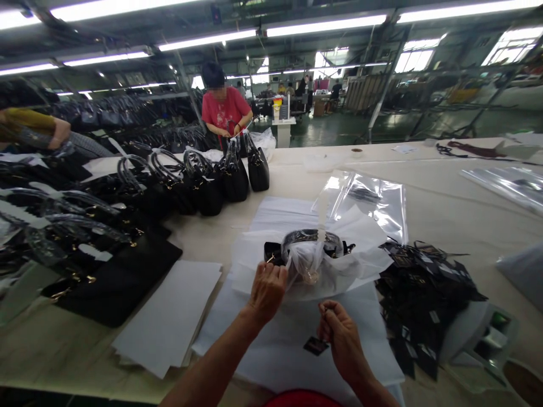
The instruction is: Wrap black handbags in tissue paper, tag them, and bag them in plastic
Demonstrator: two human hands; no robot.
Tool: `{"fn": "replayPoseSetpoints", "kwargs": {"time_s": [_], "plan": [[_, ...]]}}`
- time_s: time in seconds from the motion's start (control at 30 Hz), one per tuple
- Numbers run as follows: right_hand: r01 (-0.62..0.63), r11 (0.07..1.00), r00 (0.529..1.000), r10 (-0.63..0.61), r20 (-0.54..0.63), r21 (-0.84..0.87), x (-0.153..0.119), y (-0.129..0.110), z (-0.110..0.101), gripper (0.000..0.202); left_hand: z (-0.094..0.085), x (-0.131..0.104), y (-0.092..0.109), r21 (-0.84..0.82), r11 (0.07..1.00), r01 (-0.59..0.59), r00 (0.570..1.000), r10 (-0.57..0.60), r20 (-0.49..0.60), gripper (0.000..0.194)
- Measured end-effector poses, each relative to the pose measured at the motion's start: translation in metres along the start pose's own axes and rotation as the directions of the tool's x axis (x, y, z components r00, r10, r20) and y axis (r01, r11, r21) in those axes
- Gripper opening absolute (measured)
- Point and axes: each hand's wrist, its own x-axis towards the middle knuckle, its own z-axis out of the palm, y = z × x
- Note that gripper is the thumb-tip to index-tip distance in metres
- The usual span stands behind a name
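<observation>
The step in hand is judged to be the handling of a black tag (pixel 316 346) at a black handbag (pixel 272 250). The handbag is located in front of the person, partly covered by thin white wrapping (pixel 367 246) and set over a stack of white sheets (pixel 297 353).

The fingers of the left hand (pixel 268 288) are held together at the handbag's left end, beside a gold-coloured fitting; whether anything is clamped between them cannot be told. Thumb and forefinger of the right hand (pixel 339 333) are pinched together, apparently on the tag's cord, and the tag is held below them, apart from the handbag.

For the next move, an exposed attachment point and a free cord are judged to be required. Access is hindered by the wrapping bunched at the handbag's front and by the film-covered handles (pixel 292 237) arched above.

A pile of black tags (pixel 424 294) is placed to the right, near the wrapping. Clear plastic bags (pixel 377 206) are laid behind the handbag. Paper sheets (pixel 173 311) and finished-looking handbags (pixel 127 277) are placed to the left. Another handbag is handled by a co-worker (pixel 227 110) beyond.
</observation>
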Motion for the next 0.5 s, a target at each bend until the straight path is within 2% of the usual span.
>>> {"fn": "replayPoseSetpoints", "kwargs": {"time_s": [0.13,0.2,0.27,0.33,0.4,0.5], "plan": [[0.083,0.991,0.995,-0.078,0.056,-0.101,0.019,-0.009,0.015,0.037,0.044,-0.021,0.032,-0.09,0.996,-0.019,0.999,0.024,0.048,0.032],[0.121,0.983,0.991,-0.111,0.077,-0.138,0.035,-0.014,0.029,0.036,0.065,-0.025,0.04,-0.16,0.987,-0.021,0.998,0.03,0.054,0.034],[0.169,0.97,0.984,-0.156,0.084,-0.174,0.053,-0.017,0.045,0.035,0.078,-0.027,0.042,-0.227,0.974,-0.011,0.999,0.021,0.042,0.038],[0.234,0.941,0.972,-0.22,0.084,-0.243,0.069,-0.018,0.06,0.032,0.079,-0.032,0.04,-0.295,0.955,-0.003,1.0,0.01,0.021,0.042],[0.296,0.897,0.955,-0.282,0.09,-0.328,0.083,-0.018,0.071,0.029,0.07,-0.037,0.034,-0.387,0.922,0.025,1.0,-0.03,-0.008,0.039],[0.341,0.846,0.939,-0.328,0.105,-0.41,0.098,-0.017,0.078,0.027,0.048,-0.035,0.017,-0.52,0.842,0.145,0.98,-0.195,-0.042,0.03]]}}
